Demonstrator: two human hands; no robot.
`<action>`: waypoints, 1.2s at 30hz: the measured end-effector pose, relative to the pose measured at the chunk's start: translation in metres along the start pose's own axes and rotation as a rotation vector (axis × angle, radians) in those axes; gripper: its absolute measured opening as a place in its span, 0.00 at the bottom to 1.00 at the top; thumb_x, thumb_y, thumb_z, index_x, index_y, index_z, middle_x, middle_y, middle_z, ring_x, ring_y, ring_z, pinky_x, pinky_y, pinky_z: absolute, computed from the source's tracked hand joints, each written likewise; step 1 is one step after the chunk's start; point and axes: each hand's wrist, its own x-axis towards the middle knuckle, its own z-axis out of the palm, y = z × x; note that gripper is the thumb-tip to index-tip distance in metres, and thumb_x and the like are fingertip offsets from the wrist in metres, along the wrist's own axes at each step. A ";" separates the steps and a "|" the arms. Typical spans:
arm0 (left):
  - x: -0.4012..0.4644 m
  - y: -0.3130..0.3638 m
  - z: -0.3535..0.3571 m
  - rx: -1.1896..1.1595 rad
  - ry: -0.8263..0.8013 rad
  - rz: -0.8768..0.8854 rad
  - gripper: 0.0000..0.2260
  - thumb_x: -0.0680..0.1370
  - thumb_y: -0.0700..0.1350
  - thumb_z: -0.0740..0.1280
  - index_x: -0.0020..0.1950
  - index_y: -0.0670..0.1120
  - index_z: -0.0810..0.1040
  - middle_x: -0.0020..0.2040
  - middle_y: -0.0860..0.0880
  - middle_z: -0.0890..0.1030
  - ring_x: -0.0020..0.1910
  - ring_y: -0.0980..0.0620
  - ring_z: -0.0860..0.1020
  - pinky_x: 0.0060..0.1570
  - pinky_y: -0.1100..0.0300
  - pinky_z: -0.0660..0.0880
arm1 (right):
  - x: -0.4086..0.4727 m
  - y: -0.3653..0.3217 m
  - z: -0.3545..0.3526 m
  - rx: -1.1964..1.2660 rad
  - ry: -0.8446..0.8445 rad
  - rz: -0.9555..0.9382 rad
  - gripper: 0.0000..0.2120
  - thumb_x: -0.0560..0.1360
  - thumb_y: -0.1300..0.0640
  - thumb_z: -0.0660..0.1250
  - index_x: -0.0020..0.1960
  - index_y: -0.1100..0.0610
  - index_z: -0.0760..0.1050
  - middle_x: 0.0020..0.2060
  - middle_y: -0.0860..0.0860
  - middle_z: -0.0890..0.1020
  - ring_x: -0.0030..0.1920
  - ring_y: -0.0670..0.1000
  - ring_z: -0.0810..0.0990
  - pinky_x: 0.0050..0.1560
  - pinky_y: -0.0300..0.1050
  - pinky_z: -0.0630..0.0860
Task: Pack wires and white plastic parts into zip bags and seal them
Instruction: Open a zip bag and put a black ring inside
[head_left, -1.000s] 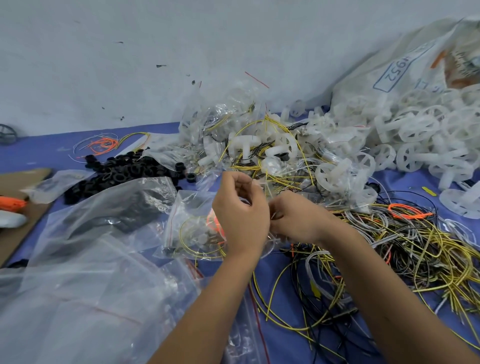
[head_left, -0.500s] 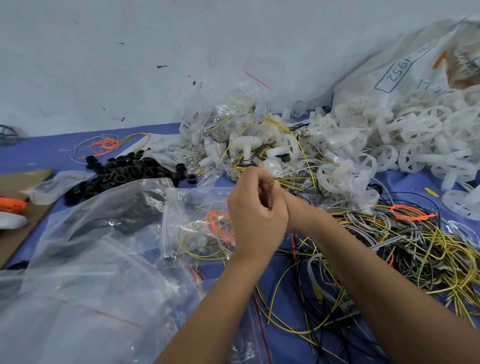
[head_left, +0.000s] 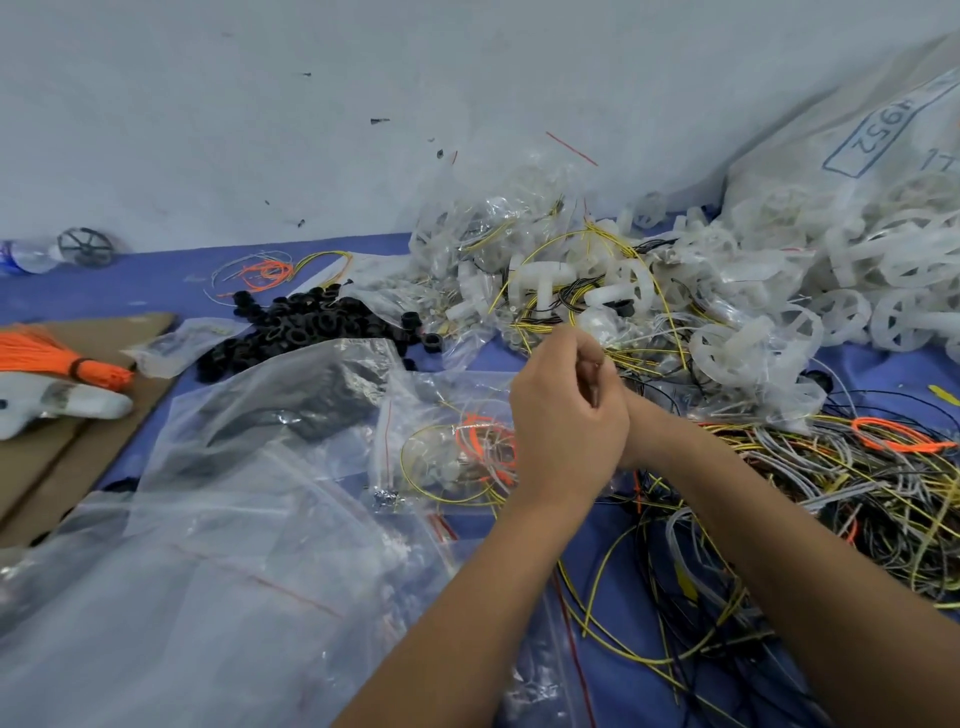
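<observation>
Head view: we look down on two bare hands meeting above a small zip bag (head_left: 447, 441).
Zip bag: it lies on the blue table cover (head_left: 171, 280), holding coiled yellow and orange wire and small white bits; its right edge runs under our left hand (head_left: 566, 421).
Left hand: fingers curled in, fingertips pinched together at the top, just above the bag's right edge; we cannot tell what they grip.
Right hand: our right hand (head_left: 636, 423) is mostly hidden behind the left, pressed against it; we cannot tell how far its fingers are closed or what they hold.
Loose wires: a tangle of yellow, black and grey wires (head_left: 857, 499) spreads right of the wrists.
White parts: wheel-shaped white plastic parts (head_left: 893, 291) heap at far right, spilling from a large sack (head_left: 852, 135).
Left side: empty clear bags (head_left: 197, 571) in front, black rings (head_left: 306, 327) behind them, cardboard (head_left: 62, 467) with an orange tassel (head_left: 47, 356).
Room: a pale wall (head_left: 260, 104) rises behind the table.
</observation>
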 end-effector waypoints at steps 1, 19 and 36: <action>0.000 0.001 0.001 -0.009 0.002 0.009 0.07 0.74 0.38 0.69 0.42 0.48 0.73 0.36 0.55 0.74 0.37 0.54 0.74 0.37 0.59 0.72 | -0.001 0.001 -0.001 -0.005 -0.014 0.003 0.17 0.68 0.79 0.71 0.45 0.60 0.73 0.37 0.46 0.71 0.38 0.26 0.74 0.40 0.23 0.71; 0.013 0.004 -0.009 -0.134 0.067 -0.081 0.03 0.79 0.43 0.67 0.46 0.46 0.75 0.39 0.53 0.78 0.38 0.51 0.77 0.41 0.51 0.76 | 0.001 -0.011 0.007 0.495 0.180 0.228 0.13 0.82 0.67 0.61 0.45 0.61 0.82 0.32 0.52 0.82 0.34 0.50 0.80 0.29 0.41 0.75; 0.012 -0.054 -0.025 0.788 -0.437 -0.455 0.30 0.84 0.61 0.55 0.74 0.38 0.66 0.76 0.31 0.64 0.79 0.33 0.54 0.79 0.43 0.49 | -0.025 -0.015 0.012 -0.052 0.165 0.355 0.04 0.81 0.57 0.67 0.53 0.55 0.79 0.27 0.54 0.82 0.26 0.51 0.82 0.27 0.38 0.72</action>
